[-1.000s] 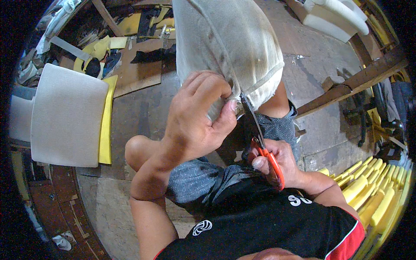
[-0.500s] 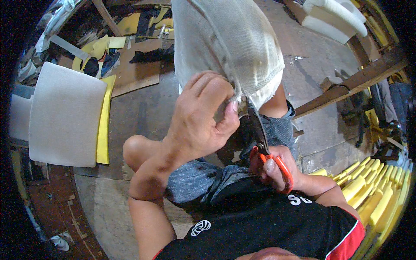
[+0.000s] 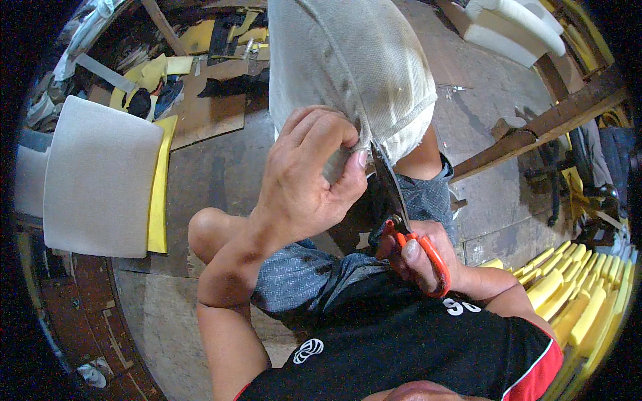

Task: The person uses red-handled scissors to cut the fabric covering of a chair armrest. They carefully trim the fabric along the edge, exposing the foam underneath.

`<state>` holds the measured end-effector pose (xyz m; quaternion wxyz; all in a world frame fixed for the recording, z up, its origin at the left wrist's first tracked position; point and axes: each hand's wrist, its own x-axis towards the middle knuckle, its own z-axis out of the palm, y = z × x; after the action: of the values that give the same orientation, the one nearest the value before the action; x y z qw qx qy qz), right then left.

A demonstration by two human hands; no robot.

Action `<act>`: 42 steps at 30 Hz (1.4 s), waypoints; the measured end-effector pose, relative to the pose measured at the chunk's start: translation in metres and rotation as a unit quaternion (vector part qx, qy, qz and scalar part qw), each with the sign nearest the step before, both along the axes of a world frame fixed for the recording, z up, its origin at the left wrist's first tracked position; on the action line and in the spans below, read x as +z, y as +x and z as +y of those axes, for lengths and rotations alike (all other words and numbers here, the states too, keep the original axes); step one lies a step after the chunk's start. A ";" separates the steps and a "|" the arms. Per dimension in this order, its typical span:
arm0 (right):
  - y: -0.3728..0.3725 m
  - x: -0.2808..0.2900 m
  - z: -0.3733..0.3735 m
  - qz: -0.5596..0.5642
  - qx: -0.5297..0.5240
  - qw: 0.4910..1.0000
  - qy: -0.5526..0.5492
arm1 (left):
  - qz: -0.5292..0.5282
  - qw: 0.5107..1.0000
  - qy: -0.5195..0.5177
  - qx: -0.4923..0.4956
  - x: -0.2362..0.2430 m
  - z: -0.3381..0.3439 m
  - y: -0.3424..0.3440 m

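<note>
A padded piece covered in beige fabric (image 3: pixel 374 67) rises in front of me, with a seam running down it and a frayed lower edge. My left hand (image 3: pixel 304 170) pinches the fabric at that edge between thumb and forefinger. Orange-handled scissors (image 3: pixel 436 264) are in my right hand (image 3: pixel 421 250), their dark blades pointing up and meeting the cloth just right of my left thumb. The blade tips are partly hidden against the fabric. Whether the blades are fully closed is hard to make out.
A grey upholstered cushion (image 3: pixel 100 177) with yellow foam (image 3: pixel 162 187) behind it stands at the left. Many yellow foam strips (image 3: pixel 568 294) lie at the lower right. A wooden beam (image 3: pixel 535 130) crosses the right side, and a pale upholstered piece (image 3: pixel 511 33) sits at the far right.
The scissors' blades have shifted slightly up and left along the fabric edge. The cloth has turned a little, and my left hand keeps its pinch nearly in place.
</note>
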<state>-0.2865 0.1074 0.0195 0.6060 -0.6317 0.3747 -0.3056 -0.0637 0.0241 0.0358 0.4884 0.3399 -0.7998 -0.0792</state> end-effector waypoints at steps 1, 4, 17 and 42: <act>0.000 -0.002 -0.001 0.005 -0.001 1.000 0.006 | 0.001 1.000 0.000 -0.002 0.000 0.000 0.001; -0.001 -0.005 -0.001 0.017 -0.008 1.000 0.008 | -0.001 1.000 0.001 0.001 0.000 0.001 0.000; 0.003 -0.005 -0.001 0.036 -0.036 0.999 0.007 | -0.008 1.000 -0.012 -0.007 0.001 0.000 0.000; 0.004 -0.010 -0.004 0.019 -0.004 0.999 -0.030 | 0.059 0.998 0.022 -0.006 -0.004 -0.001 0.002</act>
<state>-0.2829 0.1031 0.0096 0.5780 -0.6537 0.3797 -0.3072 -0.0621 0.0234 0.0321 0.5266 0.3401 -0.7699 -0.1196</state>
